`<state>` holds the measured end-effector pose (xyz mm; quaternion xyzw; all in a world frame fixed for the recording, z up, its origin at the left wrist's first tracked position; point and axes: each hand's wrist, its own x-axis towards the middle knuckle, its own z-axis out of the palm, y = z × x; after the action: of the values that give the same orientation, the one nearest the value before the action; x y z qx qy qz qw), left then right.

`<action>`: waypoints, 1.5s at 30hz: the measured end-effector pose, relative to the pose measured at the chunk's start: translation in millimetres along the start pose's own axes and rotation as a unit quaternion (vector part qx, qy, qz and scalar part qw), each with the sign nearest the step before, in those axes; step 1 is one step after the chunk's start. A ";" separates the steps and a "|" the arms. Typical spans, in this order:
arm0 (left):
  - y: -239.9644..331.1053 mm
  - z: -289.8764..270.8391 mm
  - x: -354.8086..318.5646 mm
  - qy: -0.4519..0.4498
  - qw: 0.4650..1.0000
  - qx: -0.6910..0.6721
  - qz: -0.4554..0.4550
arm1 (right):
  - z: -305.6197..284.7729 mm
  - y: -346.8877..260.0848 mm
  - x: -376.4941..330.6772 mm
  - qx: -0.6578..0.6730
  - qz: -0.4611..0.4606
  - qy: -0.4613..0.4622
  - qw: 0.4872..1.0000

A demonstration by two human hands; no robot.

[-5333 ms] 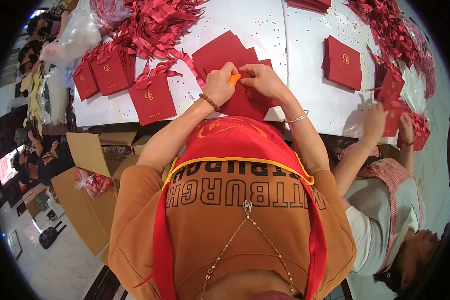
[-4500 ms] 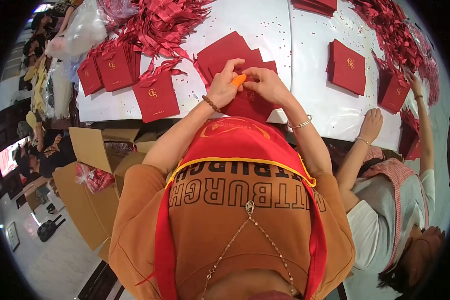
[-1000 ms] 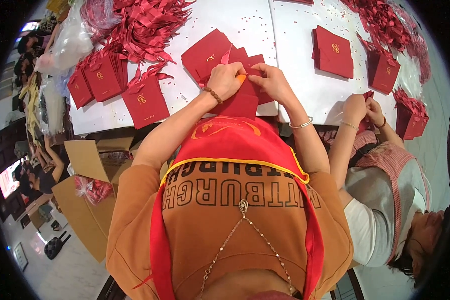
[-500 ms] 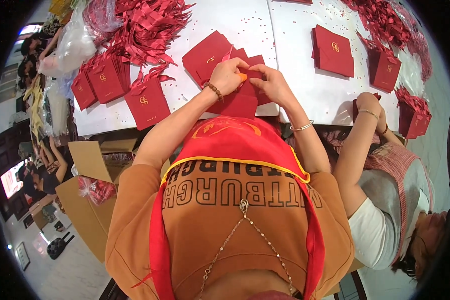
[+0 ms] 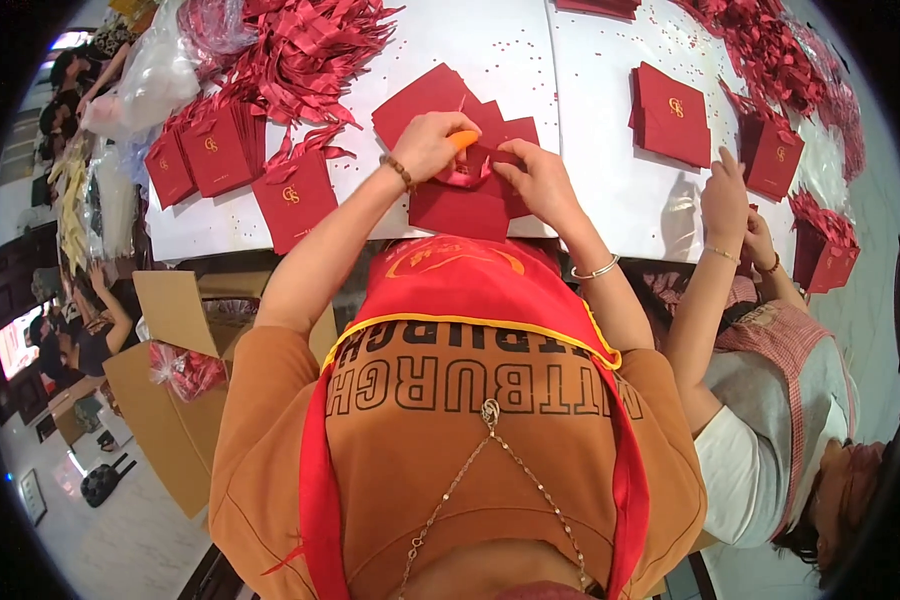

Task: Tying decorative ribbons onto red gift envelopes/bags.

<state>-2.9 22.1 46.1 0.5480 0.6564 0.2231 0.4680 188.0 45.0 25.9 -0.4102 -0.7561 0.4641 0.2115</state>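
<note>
My left hand (image 5: 428,145) is closed over a red ribbon (image 5: 460,181), whose end sticks up beside the fingers. An orange piece (image 5: 463,139) shows at its thumb; whether it is a finger cover or a small tool I cannot tell. My right hand (image 5: 542,182) pinches at the other side of the ribbon, its fingertips partly hidden. Below both hands lies a flat red paper bag (image 5: 458,213), near the table edge. More flat red paper bags (image 5: 425,100) are spread under and beyond my hands.
At left stand red bags with ribbon handles (image 5: 213,155), and one lies nearer me (image 5: 295,205). A ribbon heap (image 5: 315,60) is behind them. A bag stack (image 5: 672,115) lies to the right, near a co-worker's hand (image 5: 725,200). Open cardboard boxes (image 5: 175,310) stand below left.
My left hand has moved left, away from my right, and more ribbon shows between them. The orange piece is more exposed. The co-worker's hand has lifted and reached forward.
</note>
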 end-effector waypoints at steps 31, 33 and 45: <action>-46.6 -41.8 33.8 0.119 0.989 0.088 0.007 | 15.8 -16.9 13.4 0.016 -0.092 -0.080 0.992; -64.0 -34.6 38.9 0.113 0.973 0.115 0.166 | 18.5 -10.9 15.7 0.006 -0.129 -0.075 0.989; -45.1 -13.0 41.1 0.208 0.957 0.071 0.190 | 17.9 -21.2 15.2 0.006 -0.144 -0.129 0.981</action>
<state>-35.5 49.7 0.5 0.6358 0.6375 0.3696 0.2296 157.8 43.0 34.9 -0.2321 -0.8252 0.4827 0.1793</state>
